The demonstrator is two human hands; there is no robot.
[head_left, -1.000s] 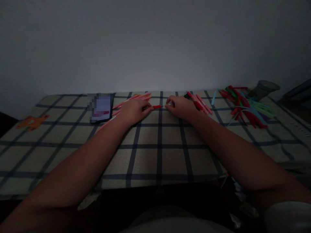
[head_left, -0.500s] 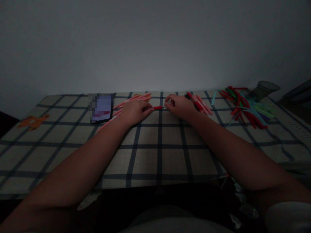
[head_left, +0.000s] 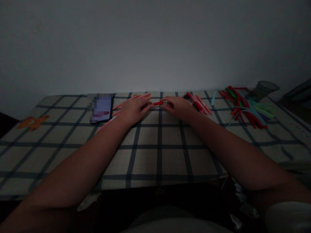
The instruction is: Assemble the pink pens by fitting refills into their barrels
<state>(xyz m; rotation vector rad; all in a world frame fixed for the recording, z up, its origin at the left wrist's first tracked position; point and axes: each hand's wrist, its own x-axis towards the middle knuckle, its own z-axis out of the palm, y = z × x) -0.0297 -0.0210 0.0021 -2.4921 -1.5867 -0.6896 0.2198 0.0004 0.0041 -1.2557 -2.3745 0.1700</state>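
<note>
head view: left hand [head_left: 134,110] pinches red piece [head_left: 157,103], right hand [head_left: 178,106] touching it.

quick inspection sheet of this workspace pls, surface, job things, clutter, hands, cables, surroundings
Surface: checked tablecloth, pale with dark stripes.
Job's things: red pen-like piece between left hand and right hand; pink sticks by the left, red and pink sticks by the right.
Clutter: screen device, orange bear shape, coloured strips, flared jar.
Hands: left pinches the red piece; right's fingertips are at its other end, grip unclear.
Cables: nothing seen.
Surroundings: plain wall behind; dim light.
</note>
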